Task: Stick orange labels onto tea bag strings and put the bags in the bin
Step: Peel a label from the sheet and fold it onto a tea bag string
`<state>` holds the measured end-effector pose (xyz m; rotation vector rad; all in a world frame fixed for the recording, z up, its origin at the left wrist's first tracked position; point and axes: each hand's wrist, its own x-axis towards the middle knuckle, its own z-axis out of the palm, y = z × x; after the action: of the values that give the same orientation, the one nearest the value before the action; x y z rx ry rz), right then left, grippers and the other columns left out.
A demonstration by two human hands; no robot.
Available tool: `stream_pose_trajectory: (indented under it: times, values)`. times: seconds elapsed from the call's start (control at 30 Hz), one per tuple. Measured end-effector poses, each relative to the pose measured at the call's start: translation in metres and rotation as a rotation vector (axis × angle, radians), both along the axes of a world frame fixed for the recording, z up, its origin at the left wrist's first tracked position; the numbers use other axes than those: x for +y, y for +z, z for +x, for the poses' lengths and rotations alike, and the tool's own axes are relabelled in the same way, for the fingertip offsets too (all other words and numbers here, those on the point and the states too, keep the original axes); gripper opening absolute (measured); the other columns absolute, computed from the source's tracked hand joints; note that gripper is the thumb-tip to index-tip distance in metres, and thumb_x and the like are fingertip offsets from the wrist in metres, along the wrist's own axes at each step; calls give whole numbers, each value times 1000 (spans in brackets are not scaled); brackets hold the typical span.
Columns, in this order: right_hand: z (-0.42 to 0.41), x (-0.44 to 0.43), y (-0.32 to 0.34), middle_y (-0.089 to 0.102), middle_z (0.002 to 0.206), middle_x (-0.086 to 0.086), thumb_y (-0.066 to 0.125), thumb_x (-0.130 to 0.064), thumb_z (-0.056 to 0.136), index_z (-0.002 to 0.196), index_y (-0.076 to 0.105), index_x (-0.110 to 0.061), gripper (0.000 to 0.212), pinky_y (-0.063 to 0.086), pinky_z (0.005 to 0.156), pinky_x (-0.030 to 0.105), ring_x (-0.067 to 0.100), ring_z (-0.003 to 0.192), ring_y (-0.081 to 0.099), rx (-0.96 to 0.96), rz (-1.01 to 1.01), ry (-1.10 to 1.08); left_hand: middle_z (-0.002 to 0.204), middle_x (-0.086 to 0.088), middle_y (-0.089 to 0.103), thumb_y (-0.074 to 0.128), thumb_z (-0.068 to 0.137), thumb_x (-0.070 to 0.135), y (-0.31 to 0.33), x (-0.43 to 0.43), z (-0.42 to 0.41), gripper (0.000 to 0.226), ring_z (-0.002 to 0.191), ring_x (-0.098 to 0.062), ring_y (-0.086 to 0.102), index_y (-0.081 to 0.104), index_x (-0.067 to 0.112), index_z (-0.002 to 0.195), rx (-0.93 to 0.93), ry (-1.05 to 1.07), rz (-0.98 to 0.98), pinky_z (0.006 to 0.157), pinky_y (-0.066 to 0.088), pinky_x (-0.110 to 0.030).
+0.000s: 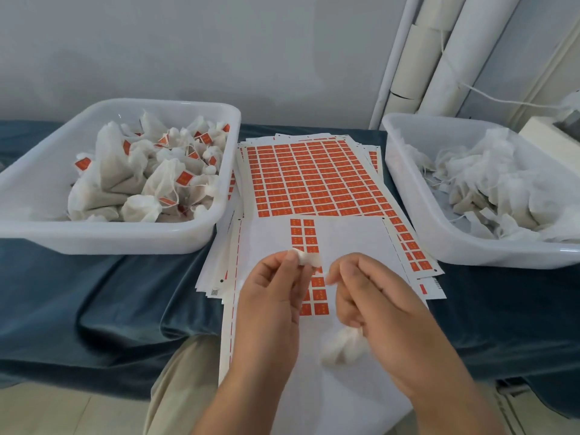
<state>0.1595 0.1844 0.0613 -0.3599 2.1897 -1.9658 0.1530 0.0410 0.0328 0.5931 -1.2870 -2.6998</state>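
We hold a white tea bag (343,345) at six o'clock, bunched beneath our right hand (386,306), whose fingers curl round it. Our left hand (273,296) pinches a white tuft (309,262) between thumb and fingertips, toward twelve. Both are over the orange label sheets (314,177). The bin of labelled bags (110,240) sits at ten o'clock, and the bin of plain bags (470,249) at three.

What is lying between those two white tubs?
The head view shows a fanned stack of orange label sheets between the left bin and the right bin.
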Motion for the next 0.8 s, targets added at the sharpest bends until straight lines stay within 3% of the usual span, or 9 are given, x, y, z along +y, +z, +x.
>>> stream_pose_trajectory:
  times: [0.1,0.17,0.23,0.3,0.4,0.53,0.73,0.8]
  values:
    - [-5,-10,2,45,68,-1,47,-40,104,132,66,-38,34,43,72,33,14,63,43,40,-125,46,100,-18,76,62,106,18,-6,10,8,18,90,-24,72,75,12,97,15,-132,-42,84,60,-34]
    - [-7,-15,5,51,72,-7,44,-34,107,135,65,-39,35,47,80,40,13,69,50,116,-109,39,92,-16,72,62,107,23,-8,14,11,16,85,-26,66,71,11,99,14,-202,-96,80,55,-39]
    - [-8,-15,8,67,92,-18,42,-32,108,133,64,-47,37,52,101,39,5,94,63,209,27,-7,92,-11,73,59,108,26,-8,16,11,18,83,-22,66,70,13,101,27,-243,-167,77,53,-37]
    - [-8,-12,12,68,121,-30,42,-37,106,131,62,-57,37,49,110,34,-5,122,60,265,146,-43,100,-7,79,53,111,29,-6,17,11,22,82,-15,73,71,17,112,48,-272,-198,70,55,-27]
    - [-9,-4,21,70,123,-30,47,-39,104,130,62,-56,34,56,97,20,-6,121,63,307,189,-59,104,-6,79,52,111,33,-5,17,10,24,85,-16,78,68,15,115,54,-263,-180,68,59,-26]
    - [-10,6,25,69,123,-33,52,-40,103,133,59,-58,36,43,88,-1,-12,122,60,266,195,-39,97,-6,80,51,111,38,-9,17,11,26,90,-21,77,67,19,106,91,-242,-233,93,57,-48]
    - [-10,8,23,66,128,-35,55,-35,107,141,55,-56,39,40,89,-3,-13,125,57,221,189,-29,95,-1,77,51,111,43,-6,21,12,29,87,-14,73,69,21,105,167,-247,-325,86,55,-37]
    - [-10,6,23,63,130,-38,55,-47,102,141,55,-56,40,40,92,-2,-14,126,56,217,169,-39,99,-3,77,50,111,43,-6,23,12,30,91,-15,73,68,19,107,182,-240,-331,86,55,-33]
